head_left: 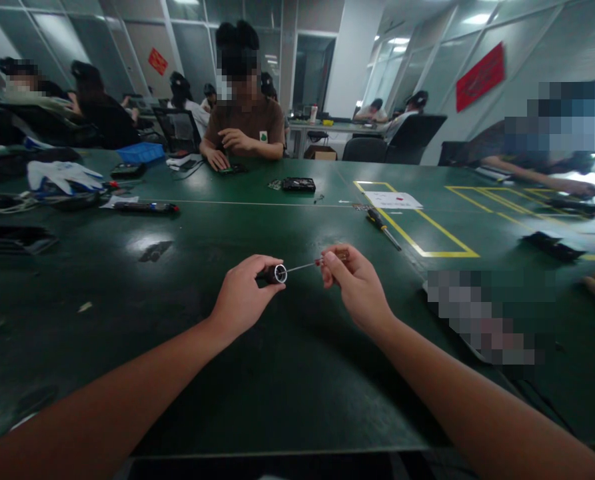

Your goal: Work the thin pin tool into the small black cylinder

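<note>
Above the green table, my left hand (pixel 247 293) is closed around a small dark cylinder with a silver rim (pixel 280 274), its open end turned to the right. My right hand (pixel 357 287) pinches the brownish-red handle of a thin screwdriver (pixel 302 267). The slim metal shaft points left, and its tip reaches the mouth of the cylinder; how deep it goes I cannot tell. My left fingers cover most of the cylinder's body. Beyond my right hand, a larger screwdriver with a black and yellow handle (pixel 377 219) lies on the table.
A black boxy device (pixel 298 184) and a paper sheet (pixel 392 200) lie farther back on the green table (pixel 277 387). White-blue gloves (pixel 62 177), a dark pen-like tool (pixel 144 207) and a blue tray (pixel 141 153) are at left. A person (pixel 244 127) sits opposite; another is at right.
</note>
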`<state>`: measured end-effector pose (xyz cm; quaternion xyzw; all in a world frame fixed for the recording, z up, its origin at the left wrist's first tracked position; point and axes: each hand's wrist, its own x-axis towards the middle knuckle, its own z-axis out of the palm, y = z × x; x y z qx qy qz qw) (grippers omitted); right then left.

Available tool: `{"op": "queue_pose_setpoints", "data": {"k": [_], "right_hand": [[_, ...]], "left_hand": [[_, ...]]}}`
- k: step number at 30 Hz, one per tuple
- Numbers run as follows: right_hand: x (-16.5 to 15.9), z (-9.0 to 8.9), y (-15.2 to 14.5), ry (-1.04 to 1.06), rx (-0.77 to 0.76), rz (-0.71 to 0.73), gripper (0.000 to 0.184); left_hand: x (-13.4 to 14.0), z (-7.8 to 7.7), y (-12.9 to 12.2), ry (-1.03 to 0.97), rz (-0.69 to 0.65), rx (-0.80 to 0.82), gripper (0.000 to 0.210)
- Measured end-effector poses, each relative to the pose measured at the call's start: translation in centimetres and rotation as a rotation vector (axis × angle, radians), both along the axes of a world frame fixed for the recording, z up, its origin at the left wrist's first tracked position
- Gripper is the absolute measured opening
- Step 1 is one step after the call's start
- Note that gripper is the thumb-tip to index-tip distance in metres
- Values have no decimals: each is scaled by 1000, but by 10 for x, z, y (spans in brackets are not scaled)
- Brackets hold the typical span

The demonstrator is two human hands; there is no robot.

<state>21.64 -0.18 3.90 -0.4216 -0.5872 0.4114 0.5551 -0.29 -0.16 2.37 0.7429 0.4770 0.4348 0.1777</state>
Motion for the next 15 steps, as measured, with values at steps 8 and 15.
{"op": "queue_pose_setpoints", "data": {"k": [8,15], "right_hand": [[-5,2,0,399,-315,61,21],[-7,-2,0,483,-391,73,19]], "left_hand": [[-1,-1,0,-16,23,11,36],[-1,-1,0,-18,19,33,33]]}}
